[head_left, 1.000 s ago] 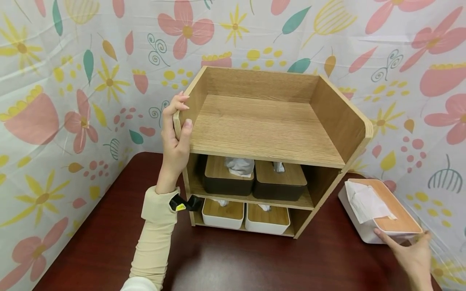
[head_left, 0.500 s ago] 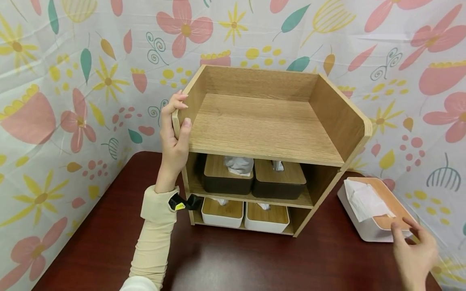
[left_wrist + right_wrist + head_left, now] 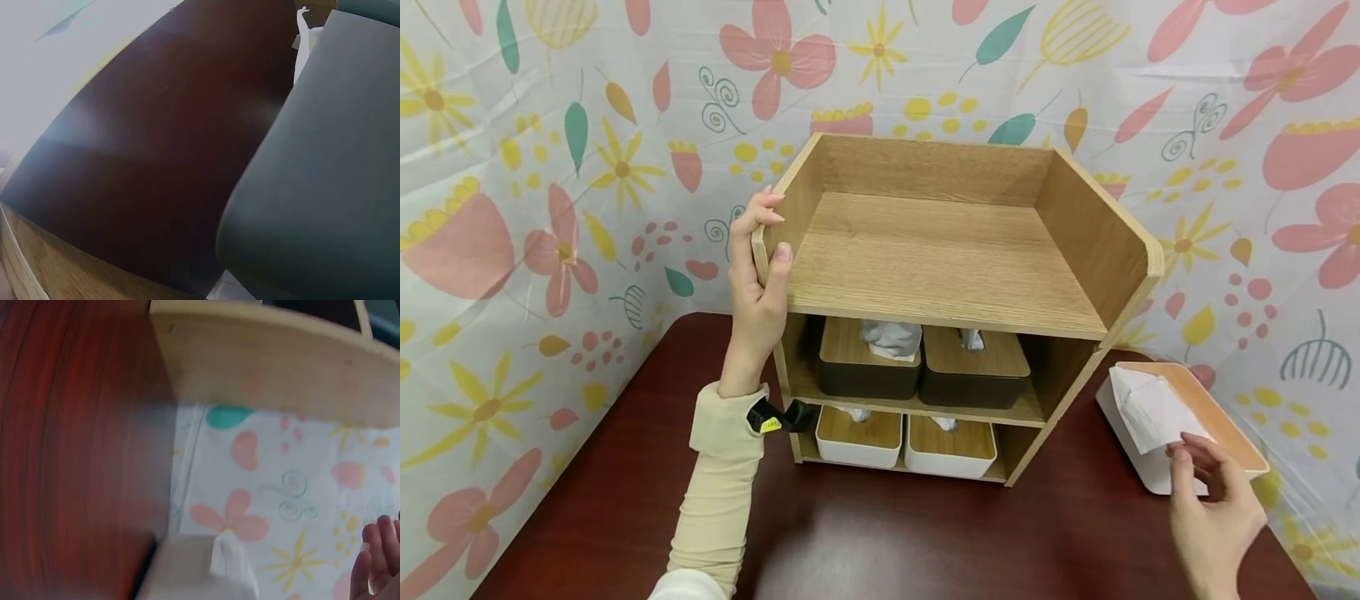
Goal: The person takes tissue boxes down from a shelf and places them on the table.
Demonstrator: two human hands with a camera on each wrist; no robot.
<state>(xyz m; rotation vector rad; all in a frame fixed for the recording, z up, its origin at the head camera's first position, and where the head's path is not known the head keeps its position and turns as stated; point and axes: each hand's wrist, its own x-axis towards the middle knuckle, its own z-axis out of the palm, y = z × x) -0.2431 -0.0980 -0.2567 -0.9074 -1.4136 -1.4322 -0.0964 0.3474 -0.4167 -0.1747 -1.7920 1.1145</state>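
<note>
Standing on the dark red table (image 3: pixel 640 500), to the right of the wooden shelf unit (image 3: pixel 940 258), a white tissue box (image 3: pixel 1131 450) carries a wood-toned lid (image 3: pixel 1221 412). White tissue (image 3: pixel 1153 408) lies across the lid toward its left edge. The right hand (image 3: pixel 1217 504) is positioned at the near end of this box, fingers loosely bent, thumb near the fingertips; the right wrist view shows a gap between hand and box. The left hand (image 3: pixel 758 287) grips the front of the unit's left side panel (image 3: pixel 805 196), thumb at the inner face, fingertips over the edge. The middle compartment houses two dark boxes (image 3: pixel 976 385) side by side; the bottom compartment houses two smaller-looking white boxes (image 3: pixel 950 463). Tissue protrudes from all four. A black device (image 3: pixel 797 415) is mounted at the left wrist, over a cream sleeve (image 3: pixel 718 492). A floral-print sheet (image 3: pixel 625 100) hangs behind the table.
</note>
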